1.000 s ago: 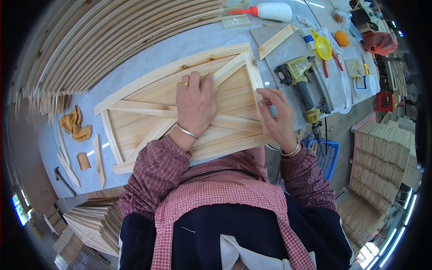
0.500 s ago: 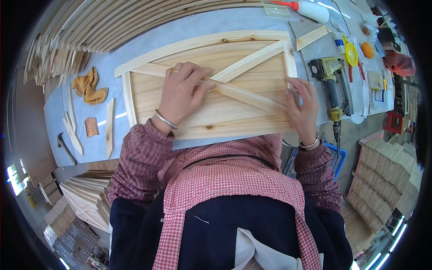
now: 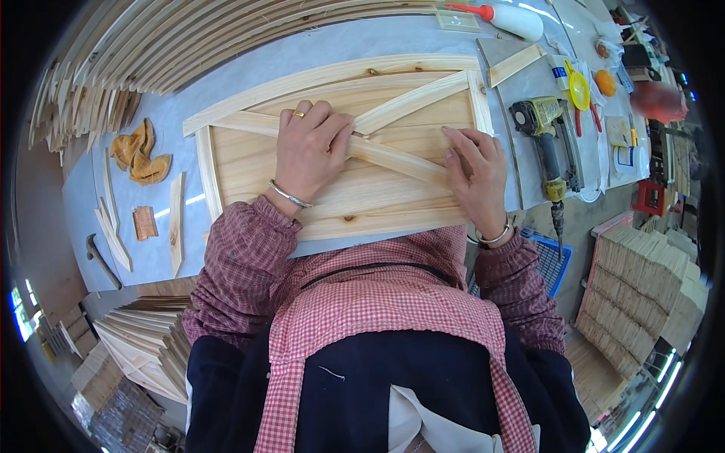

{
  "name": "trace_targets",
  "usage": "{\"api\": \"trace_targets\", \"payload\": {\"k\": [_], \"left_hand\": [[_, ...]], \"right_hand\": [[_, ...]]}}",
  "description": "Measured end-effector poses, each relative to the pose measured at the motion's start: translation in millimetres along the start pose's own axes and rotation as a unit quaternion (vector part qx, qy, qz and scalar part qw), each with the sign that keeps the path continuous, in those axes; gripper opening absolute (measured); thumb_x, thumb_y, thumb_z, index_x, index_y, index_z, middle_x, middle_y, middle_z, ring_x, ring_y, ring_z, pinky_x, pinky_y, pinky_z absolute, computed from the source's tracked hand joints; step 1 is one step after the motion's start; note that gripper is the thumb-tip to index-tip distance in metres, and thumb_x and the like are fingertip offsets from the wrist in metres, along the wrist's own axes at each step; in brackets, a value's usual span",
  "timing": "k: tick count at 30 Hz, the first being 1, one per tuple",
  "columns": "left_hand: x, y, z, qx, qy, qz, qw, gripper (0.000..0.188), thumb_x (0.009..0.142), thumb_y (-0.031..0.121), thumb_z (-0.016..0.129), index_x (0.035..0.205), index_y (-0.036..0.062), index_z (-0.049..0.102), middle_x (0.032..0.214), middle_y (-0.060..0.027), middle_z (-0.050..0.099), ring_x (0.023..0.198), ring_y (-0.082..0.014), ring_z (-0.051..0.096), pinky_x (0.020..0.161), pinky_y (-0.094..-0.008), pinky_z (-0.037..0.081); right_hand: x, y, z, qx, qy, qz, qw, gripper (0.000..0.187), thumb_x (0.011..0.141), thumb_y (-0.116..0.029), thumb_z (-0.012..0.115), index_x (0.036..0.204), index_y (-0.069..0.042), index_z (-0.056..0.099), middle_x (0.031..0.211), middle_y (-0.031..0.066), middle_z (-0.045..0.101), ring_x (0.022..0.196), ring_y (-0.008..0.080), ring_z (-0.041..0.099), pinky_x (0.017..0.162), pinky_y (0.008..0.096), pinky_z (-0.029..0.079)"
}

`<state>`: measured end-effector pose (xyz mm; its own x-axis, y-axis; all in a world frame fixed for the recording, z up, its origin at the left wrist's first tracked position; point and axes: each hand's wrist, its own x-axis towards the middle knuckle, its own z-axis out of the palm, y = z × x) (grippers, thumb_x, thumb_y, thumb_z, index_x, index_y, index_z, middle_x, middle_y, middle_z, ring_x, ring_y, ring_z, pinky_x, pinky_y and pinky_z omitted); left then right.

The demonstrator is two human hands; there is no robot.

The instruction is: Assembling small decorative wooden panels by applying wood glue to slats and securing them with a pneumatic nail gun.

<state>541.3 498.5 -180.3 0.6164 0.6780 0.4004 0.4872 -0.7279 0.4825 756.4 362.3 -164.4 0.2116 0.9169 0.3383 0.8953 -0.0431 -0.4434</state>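
On the table lies a rectangular pale wood panel (image 3: 302, 181) framed with strips. Diagonal strips cross its face, one rising to the upper right corner (image 3: 411, 103), another a long wooden strip (image 3: 396, 160) sloping down to the right. My left hand (image 3: 313, 147), wearing a ring and a bracelet, is closed on that sloping strip near the crossing; its fingertips are partly hidden. Over the strip's right end hovers or rests my right hand (image 3: 481, 174), fingers loosely bent and apart from the thumb. It covers the strip's lower right tip.
Stacked wood strips (image 3: 226, 38) line the far side. At right are a nail gun (image 3: 547, 143), a loose wood piece (image 3: 516, 65), a glue bottle (image 3: 517, 23) and a yellow scoop (image 3: 578, 89). At left lie a tan cloth (image 3: 141, 153), scrap slats (image 3: 177, 223) and a hammer (image 3: 102, 262).
My right hand has moved left from the panel's right edge onto the sloping strip's end. My left hand stays near the crossing, its fingers slightly more curled. The whole view shifted a little.
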Motion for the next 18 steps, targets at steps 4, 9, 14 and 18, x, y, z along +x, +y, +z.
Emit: {"api": "trace_targets", "payload": {"k": [4,9,14,18], "left_hand": [[-3,5,-6,-0.033,-0.024,-0.001,0.999,0.015,0.073,0.015,0.065,0.086,0.0079,0.065,0.081,-0.0016,0.054,0.081,-0.0207,0.049,0.073,-0.0343,0.033],[-6,11,-12,-0.05,-0.049,0.025,0.997,0.031,0.071,0.019,0.068,0.099,0.0061,0.065,0.094,-0.0054,0.056,0.091,-0.022,0.049,0.08,-0.0357,0.033],[-12,9,-13,-0.037,-0.074,0.016,0.996,0.037,0.069,0.02,0.069,0.102,0.0055,0.063,0.103,-0.007,0.055,0.094,-0.0231,0.048,0.083,-0.0367,0.033],[-11,10,-10,-0.06,-0.043,-0.019,0.997,0.039,0.068,0.019,0.07,0.104,0.005,0.062,0.105,-0.0066,0.054,0.093,-0.0229,0.048,0.083,-0.0368,0.033]], "right_hand": [[1,4,1,-0.006,0.002,-0.004,1.0,0.029,0.075,-0.004,0.061,0.104,-0.008,0.062,0.097,0.0069,0.057,0.087,0.0248,0.051,0.075,0.0339,0.04],[4,8,-4,-0.01,-0.004,0.002,1.0,0.029,0.076,-0.004,0.061,0.105,-0.007,0.061,0.098,0.0086,0.057,0.088,0.0256,0.051,0.076,0.0342,0.041],[1,12,0,0.042,-0.01,0.031,0.999,0.028,0.077,-0.005,0.06,0.105,-0.007,0.06,0.098,0.0097,0.057,0.091,0.0267,0.051,0.079,0.0355,0.041],[7,18,-5,0.108,0.021,0.075,0.991,0.027,0.075,-0.007,0.061,0.102,-0.006,0.06,0.098,0.0104,0.055,0.089,0.0285,0.051,0.077,0.038,0.041]]}}
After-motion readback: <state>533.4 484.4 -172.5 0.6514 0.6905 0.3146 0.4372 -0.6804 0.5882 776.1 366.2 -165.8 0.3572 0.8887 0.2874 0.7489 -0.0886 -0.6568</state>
